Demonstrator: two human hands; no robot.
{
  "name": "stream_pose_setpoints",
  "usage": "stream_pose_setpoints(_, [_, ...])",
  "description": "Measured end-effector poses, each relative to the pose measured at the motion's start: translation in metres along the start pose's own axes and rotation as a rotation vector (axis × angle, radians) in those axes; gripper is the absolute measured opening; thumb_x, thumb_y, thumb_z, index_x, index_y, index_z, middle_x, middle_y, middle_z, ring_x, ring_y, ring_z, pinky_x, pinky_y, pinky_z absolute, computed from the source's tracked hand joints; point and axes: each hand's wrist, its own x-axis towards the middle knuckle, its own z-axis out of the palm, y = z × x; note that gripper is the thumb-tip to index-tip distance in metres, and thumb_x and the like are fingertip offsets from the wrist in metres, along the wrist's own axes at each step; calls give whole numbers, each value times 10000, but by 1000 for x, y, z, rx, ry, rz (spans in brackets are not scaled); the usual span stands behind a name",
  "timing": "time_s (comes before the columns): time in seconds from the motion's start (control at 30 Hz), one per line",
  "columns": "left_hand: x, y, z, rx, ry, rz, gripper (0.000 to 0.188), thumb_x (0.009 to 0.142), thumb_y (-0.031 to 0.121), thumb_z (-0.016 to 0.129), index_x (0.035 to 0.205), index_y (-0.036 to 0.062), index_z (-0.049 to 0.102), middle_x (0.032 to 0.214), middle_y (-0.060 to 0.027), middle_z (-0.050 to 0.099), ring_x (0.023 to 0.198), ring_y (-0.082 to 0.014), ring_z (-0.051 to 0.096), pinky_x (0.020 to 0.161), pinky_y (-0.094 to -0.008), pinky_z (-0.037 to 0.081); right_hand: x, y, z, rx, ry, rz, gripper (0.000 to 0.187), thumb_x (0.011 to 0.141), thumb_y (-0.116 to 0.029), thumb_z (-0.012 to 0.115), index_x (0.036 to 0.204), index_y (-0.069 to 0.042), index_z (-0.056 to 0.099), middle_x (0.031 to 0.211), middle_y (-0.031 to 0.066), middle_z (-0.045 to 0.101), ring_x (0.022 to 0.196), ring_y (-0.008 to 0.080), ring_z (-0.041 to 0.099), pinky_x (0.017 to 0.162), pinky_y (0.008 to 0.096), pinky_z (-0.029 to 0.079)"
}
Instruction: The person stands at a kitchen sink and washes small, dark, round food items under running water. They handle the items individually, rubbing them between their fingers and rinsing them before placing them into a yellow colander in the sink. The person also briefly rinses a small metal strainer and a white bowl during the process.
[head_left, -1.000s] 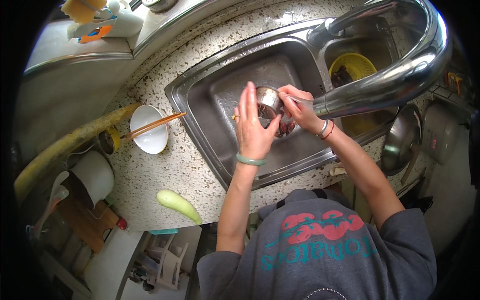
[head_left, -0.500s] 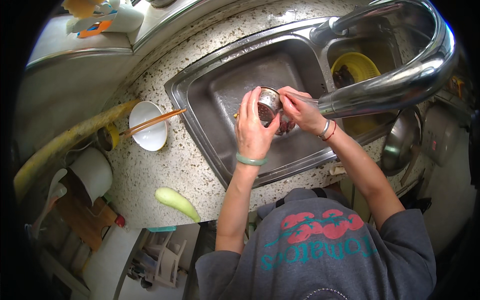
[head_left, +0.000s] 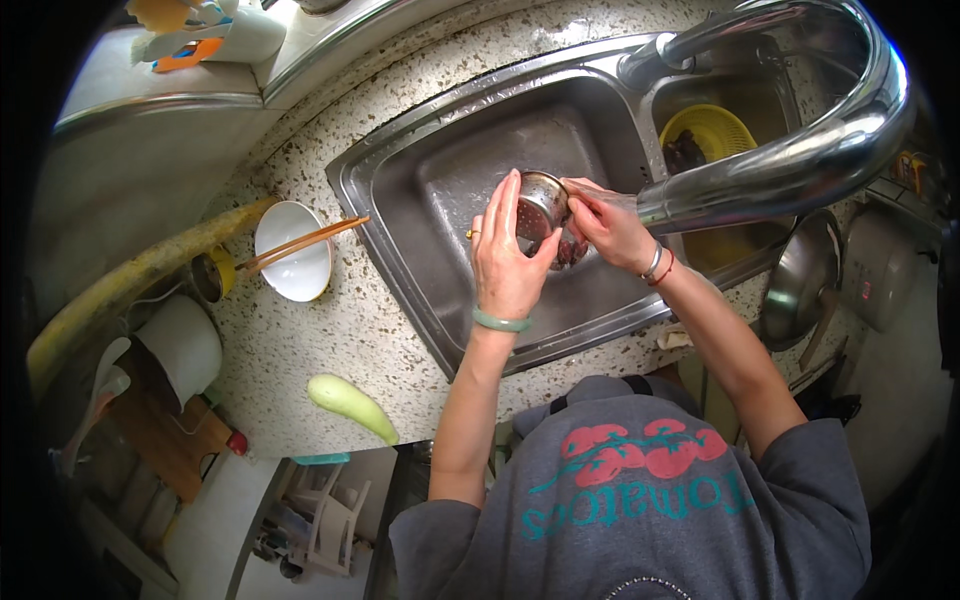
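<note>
Over the large basin of the steel sink [head_left: 420,270], a small metal strainer basket [head_left: 540,205] with perforated sides is held tilted. My left hand [head_left: 506,265], with a green bangle at its wrist, curves round the basket's left and near sides. The fingers of my right hand [head_left: 615,232] are pinched at its right rim, under the mouth of the chrome faucet [head_left: 760,190]. A clear streak of water seems to run from the faucet over the right fingers. Dark reddish scraps [head_left: 572,248] show between the hands, partly hidden by them.
A yellow basket [head_left: 712,128] with something dark inside sits in the smaller basin. Left of the sink are a white bowl [head_left: 300,265] with chopsticks [head_left: 315,237] across it and a pale green gourd [head_left: 350,402]. A metal pan [head_left: 800,285] stands at the right.
Both hands keep hold of the strainer basket in nearly the same place. The basket and the fingers on it have shifted only slightly.
</note>
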Motion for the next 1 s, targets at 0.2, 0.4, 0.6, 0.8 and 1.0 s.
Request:
stream_pose_setpoints(0.2, [-8,1,12,-99,87,-83,708,646,136,756,1248,17,402,1169,-183,513,1026,-312,542,856,-358,450,1,-7,0,25,-38,128,188,943,-127,407,963,16,529,668,10,474,503,46,470,467,219,414])
stream_pose_setpoints(0.4, [-9,3,2,101,17,86,663,612,30,723,1213,36,443,1192,-172,497,1038,-321,525,859,-360,447,18,-13,-6,-115,-86,33,221,931,-157,443,799,3,517,609,32,478,495,87,491,465,245,416])
stream_pose_setpoints(0.6, [-7,-1,0,158,-25,113,654,626,31,706,1224,65,445,1226,-162,478,1058,-325,511,860,-370,443,22,4,1,-339,7,-219,124,897,-82,446,833,2,512,636,96,501,544,156,520,517,309,421])
stream_pose_setpoints(0.8, [-8,-1,6,-19,66,-89,627,659,134,730,1203,36,435,1142,-171,515,1014,-318,546,845,-371,455,8,-21,0,276,-172,339,135,921,-65,386,965,-11,501,663,-16,486,560,42,475,518,205,424])
stream_pose_setpoints(1.0, [-5,2,-3,-22,50,3,611,641,123,741,1177,32,460,1141,-152,529,1014,-305,552,840,-355,465,14,-35,-4,335,-168,465,154,942,-125,394,908,-28,509,624,-22,467,511,33,451,470,182,377])
